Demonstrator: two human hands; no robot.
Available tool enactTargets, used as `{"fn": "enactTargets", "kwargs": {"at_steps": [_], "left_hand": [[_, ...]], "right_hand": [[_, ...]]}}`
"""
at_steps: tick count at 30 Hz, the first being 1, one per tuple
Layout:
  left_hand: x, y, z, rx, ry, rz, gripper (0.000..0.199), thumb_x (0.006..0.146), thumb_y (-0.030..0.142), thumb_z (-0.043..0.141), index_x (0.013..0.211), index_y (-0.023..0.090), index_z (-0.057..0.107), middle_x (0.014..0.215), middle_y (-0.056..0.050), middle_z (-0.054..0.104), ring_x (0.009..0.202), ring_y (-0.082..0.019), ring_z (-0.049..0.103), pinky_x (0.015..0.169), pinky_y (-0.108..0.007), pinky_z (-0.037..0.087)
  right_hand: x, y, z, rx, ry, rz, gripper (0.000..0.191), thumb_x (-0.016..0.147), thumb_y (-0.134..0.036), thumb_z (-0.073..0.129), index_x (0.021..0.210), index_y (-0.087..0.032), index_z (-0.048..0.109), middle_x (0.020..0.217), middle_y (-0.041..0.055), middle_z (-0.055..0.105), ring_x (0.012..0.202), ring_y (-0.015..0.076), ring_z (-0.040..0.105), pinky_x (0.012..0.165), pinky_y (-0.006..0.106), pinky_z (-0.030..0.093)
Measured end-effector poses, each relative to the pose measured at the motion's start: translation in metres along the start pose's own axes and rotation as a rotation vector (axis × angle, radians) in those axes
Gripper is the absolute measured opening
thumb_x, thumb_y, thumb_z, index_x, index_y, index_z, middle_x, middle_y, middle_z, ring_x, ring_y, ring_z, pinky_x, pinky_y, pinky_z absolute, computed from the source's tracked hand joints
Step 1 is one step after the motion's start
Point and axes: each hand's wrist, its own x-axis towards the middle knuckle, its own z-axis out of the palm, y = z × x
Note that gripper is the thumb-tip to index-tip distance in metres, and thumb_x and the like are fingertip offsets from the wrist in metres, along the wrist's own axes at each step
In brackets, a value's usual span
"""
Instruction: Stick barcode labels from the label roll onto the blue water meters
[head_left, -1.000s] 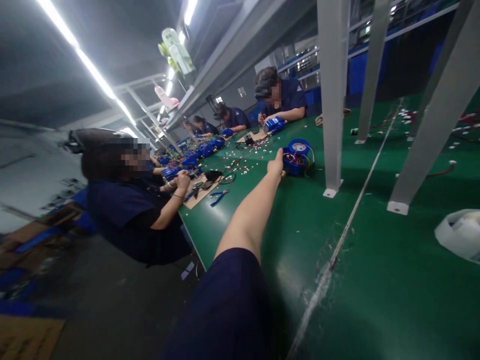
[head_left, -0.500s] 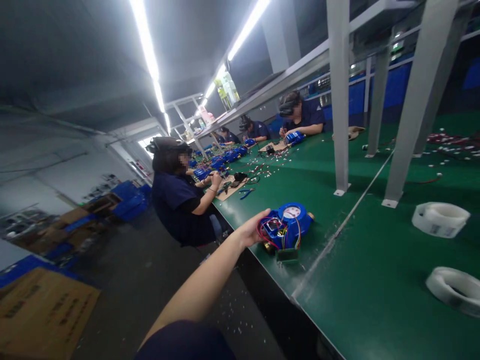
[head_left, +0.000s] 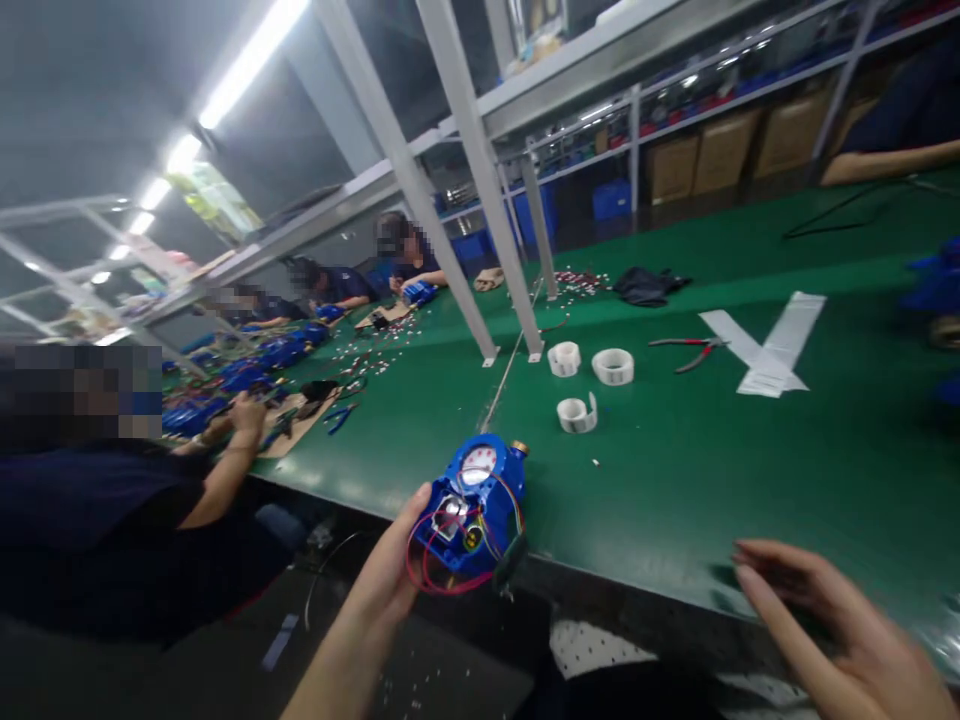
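Note:
My left hand (head_left: 397, 560) grips a blue water meter (head_left: 487, 490) from its left side, at the front edge of the green table. The meter has a round white dial, a brass end and an opened housing with red, yellow and black wires. A small dark circuit board (head_left: 511, 563) dangles from the wires. Over the table's front edge at the right, my right hand (head_left: 832, 620) is open, thumb and fingers apart, with nothing in it. Three rolls of white labels, one of them a near roll (head_left: 576, 414), stand beyond the meter.
Red-handled pliers (head_left: 690, 350) and white label strips (head_left: 776, 350) lie to the right. Grey shelf posts (head_left: 480, 180) rise from the table (head_left: 645, 500). At the left sits a co-worker (head_left: 97, 500), near blue pliers (head_left: 341, 418). More blue meters (head_left: 934, 285) are at the right edge.
My view has swung to the right. My left hand has brought the water meter closer, to the table's front edge. My right hand has come into view.

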Motion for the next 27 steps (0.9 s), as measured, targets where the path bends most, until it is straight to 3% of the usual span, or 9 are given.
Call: {"fn": "enactTargets", "kwargs": {"at_steps": [4,7,10,13,15,18,23,27], "left_hand": [[-0.026,-0.040,0.058,-0.023,-0.244,-0.098,0.032,0.095,0.039,0.067,0.109,0.010,0.074,0.097,-0.012,0.079,0.092,-0.024,0.076,0.088,-0.035,0.061],[-0.023,-0.066,0.107,0.017,-0.441,-0.110,0.042,0.091,0.050,0.071,0.100,0.010,0.075,0.092,-0.012,0.078,0.085,-0.023,0.075,0.080,-0.031,0.061],[-0.011,-0.080,0.152,0.105,-0.495,-0.099,0.045,0.088,0.057,0.071,0.097,0.013,0.073,0.092,-0.010,0.077,0.077,-0.020,0.071,0.070,-0.031,0.060],[0.001,-0.079,0.190,0.162,-0.534,-0.085,0.043,0.087,0.056,0.071,0.103,0.017,0.071,0.100,-0.010,0.076,0.083,-0.021,0.070,0.074,-0.036,0.062],[0.010,-0.072,0.208,0.187,-0.581,-0.104,0.040,0.088,0.054,0.071,0.108,0.019,0.069,0.107,-0.010,0.074,0.091,-0.022,0.069,0.079,-0.041,0.062],[0.028,-0.059,0.227,0.263,-0.668,-0.156,0.040,0.088,0.055,0.068,0.113,0.025,0.067,0.112,-0.007,0.072,0.098,-0.023,0.068,0.083,-0.042,0.061],[0.062,-0.048,0.256,0.443,-0.759,-0.231,0.053,0.084,0.070,0.063,0.101,0.020,0.069,0.103,-0.008,0.072,0.086,-0.021,0.066,0.078,-0.036,0.056],[0.086,-0.052,0.276,0.446,-0.763,-0.161,0.054,0.078,0.070,0.069,0.093,0.019,0.069,0.096,-0.006,0.072,0.078,-0.018,0.063,0.068,-0.028,0.050]], "right_hand": [[-0.002,-0.027,0.010,0.235,-0.203,0.210,0.055,0.086,-0.071,0.065,0.116,-0.025,0.068,0.122,0.0122,0.071,0.114,0.0312,0.068,0.097,0.043,0.058],[0.010,-0.046,0.008,0.432,-0.230,0.348,0.057,0.091,-0.071,0.058,0.121,-0.024,0.067,0.130,0.0135,0.069,0.123,0.0310,0.064,0.104,0.046,0.053],[0.034,-0.057,-0.007,0.479,-0.224,0.488,0.056,0.092,-0.072,0.055,0.117,-0.024,0.069,0.123,0.0117,0.072,0.117,0.0298,0.067,0.105,0.046,0.050],[0.068,-0.062,-0.024,0.429,-0.245,0.550,0.057,0.091,-0.076,0.053,0.102,-0.023,0.072,0.106,0.0104,0.077,0.103,0.0287,0.070,0.097,0.045,0.050],[0.091,-0.062,-0.031,0.386,-0.264,0.553,0.058,0.091,-0.076,0.052,0.093,-0.021,0.073,0.096,0.0098,0.077,0.092,0.0268,0.070,0.092,0.043,0.051],[0.120,-0.060,-0.035,0.356,-0.314,0.545,0.049,0.092,-0.067,0.060,0.094,-0.020,0.074,0.090,0.0087,0.077,0.083,0.0232,0.068,0.082,0.037,0.052],[0.156,-0.059,-0.037,0.353,-0.318,0.568,0.035,0.095,-0.050,0.062,0.107,-0.019,0.072,0.092,0.0082,0.078,0.074,0.0203,0.068,0.064,0.030,0.052],[0.181,-0.059,-0.037,0.348,-0.279,0.559,0.027,0.098,-0.040,0.060,0.109,-0.018,0.071,0.094,0.0071,0.078,0.072,0.0184,0.068,0.063,0.028,0.053]]}}
